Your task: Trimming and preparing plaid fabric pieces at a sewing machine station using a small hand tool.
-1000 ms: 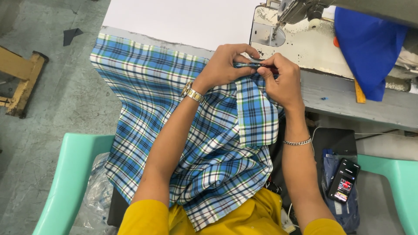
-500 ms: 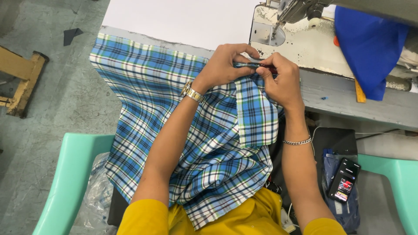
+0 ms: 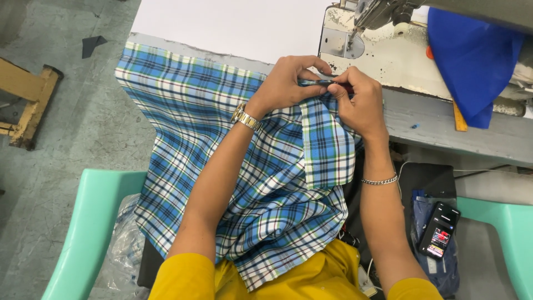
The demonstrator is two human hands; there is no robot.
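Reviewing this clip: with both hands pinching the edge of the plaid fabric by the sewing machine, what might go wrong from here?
1. The left hand and right hand work the plaid fabric edge close together around a small dark tool, too blurred to identify; a slip might nick a finger.
2. The cloth hangs off the table edge over the lap; it may slide down.
3. The phone lies near the bench edge and might get knocked.
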